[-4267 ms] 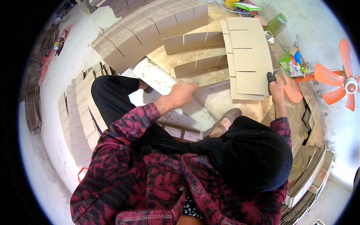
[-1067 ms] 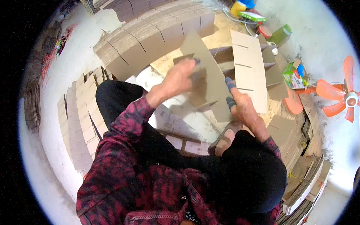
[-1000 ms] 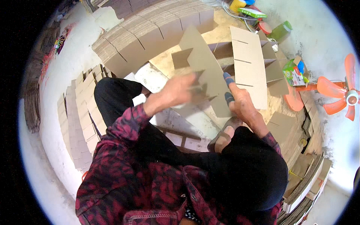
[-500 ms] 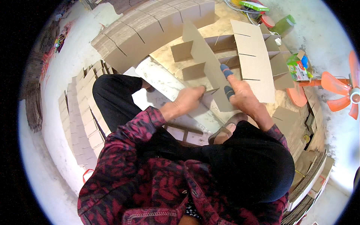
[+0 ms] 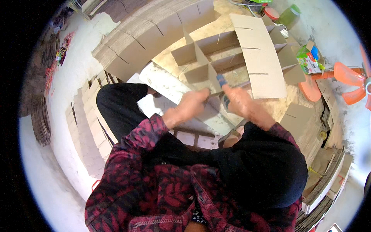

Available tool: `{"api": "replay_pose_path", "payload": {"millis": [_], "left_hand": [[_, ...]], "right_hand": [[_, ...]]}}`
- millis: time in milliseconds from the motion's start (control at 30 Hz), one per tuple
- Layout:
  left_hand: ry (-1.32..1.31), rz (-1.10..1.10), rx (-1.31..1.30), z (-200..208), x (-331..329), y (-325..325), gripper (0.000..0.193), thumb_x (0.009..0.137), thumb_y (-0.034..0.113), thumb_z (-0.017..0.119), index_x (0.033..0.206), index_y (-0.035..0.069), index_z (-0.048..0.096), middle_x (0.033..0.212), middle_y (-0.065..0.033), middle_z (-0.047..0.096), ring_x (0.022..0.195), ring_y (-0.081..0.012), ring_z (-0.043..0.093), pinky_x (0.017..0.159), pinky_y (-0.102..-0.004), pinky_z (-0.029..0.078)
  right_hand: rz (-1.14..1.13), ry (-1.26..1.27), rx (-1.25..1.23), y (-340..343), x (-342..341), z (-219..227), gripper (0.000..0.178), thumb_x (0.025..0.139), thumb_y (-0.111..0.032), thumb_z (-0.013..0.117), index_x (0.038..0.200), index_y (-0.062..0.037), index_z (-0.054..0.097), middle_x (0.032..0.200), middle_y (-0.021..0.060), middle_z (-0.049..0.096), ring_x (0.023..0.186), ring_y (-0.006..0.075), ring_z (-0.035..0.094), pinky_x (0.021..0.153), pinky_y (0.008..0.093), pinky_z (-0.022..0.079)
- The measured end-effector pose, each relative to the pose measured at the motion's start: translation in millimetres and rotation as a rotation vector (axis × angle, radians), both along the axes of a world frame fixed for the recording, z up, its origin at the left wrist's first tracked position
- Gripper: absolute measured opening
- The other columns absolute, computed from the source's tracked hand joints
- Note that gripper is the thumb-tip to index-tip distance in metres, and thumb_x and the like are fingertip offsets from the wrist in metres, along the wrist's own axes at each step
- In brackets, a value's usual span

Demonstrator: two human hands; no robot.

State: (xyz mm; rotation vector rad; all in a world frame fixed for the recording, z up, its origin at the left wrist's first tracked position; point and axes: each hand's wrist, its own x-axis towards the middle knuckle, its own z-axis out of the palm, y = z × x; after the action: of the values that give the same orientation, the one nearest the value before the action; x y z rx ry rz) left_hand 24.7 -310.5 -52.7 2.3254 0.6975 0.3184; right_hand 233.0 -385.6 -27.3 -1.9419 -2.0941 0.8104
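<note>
In front of me stands a partly slotted cardboard divider grid [image 5: 216, 43], with short cross pieces set into longer strips. My left hand [image 5: 190, 104] is closed, pinching the near end of a short cardboard piece between thumb and fingers. Close beside it, my right hand [image 5: 242, 102] grips the near end of the long cardboard strip [image 5: 201, 57]. Dark blue-grey coverings wrap two of its fingertips. Its grip is slightly blurred. Across the grid's right part lies a wide cardboard strip [image 5: 259, 58] with several cut slots.
A long row of stacked slotted cardboard [image 5: 143, 34] stands far left, more stacks [image 5: 91, 116] beside my left leg. At right are an orange fan [image 5: 349, 81], a green box [image 5: 308, 62] and a green jar [image 5: 289, 15]. A white board [image 5: 170, 83] lies under the work.
The long strip has gone from raised and broadside to lower among the cross pieces. My right hand has moved down and left, nearer my left hand. The view has shifted slightly.
</note>
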Motion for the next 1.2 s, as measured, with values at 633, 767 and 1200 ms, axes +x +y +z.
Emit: {"api": "replay_pose_path", "payload": {"millis": [633,767,1200], "left_hand": [[0.434,-0.183,0.050,29,84,-3,0.024,0.071,0.012,0.062,0.094,0.004,0.059,0.085,-0.0196,0.065,0.085,-0.0388,0.063,0.071,-0.0491,0.050],[0.469,-0.178,0.114,32,41,-1,0.022,0.070,0.012,0.063,0.090,0.003,0.058,0.082,-0.0190,0.065,0.082,-0.0389,0.064,0.069,-0.0485,0.051],[0.207,0.034,0.108,19,-11,-23,0.014,0.071,0.005,0.057,0.083,0.001,0.053,0.072,-0.0231,0.061,0.073,-0.0433,0.061,0.063,-0.0523,0.047]], "right_hand": [[-0.692,-0.103,0.295,-2,155,9,0.044,0.077,-0.021,0.073,0.108,0.0050,0.056,0.101,0.0236,0.063,0.088,0.0388,0.060,0.080,0.0440,0.048],[-0.701,0.186,0.124,-2,151,11,0.044,0.082,-0.015,0.068,0.117,0.0062,0.052,0.097,0.0164,0.066,0.081,0.0242,0.062,0.074,0.0337,0.051],[-0.252,0.582,0.393,0,59,91,0.040,0.088,0.009,0.051,0.127,0.0027,0.046,0.110,0.0079,0.061,0.097,0.0116,0.056,0.087,0.0228,0.045]]}}
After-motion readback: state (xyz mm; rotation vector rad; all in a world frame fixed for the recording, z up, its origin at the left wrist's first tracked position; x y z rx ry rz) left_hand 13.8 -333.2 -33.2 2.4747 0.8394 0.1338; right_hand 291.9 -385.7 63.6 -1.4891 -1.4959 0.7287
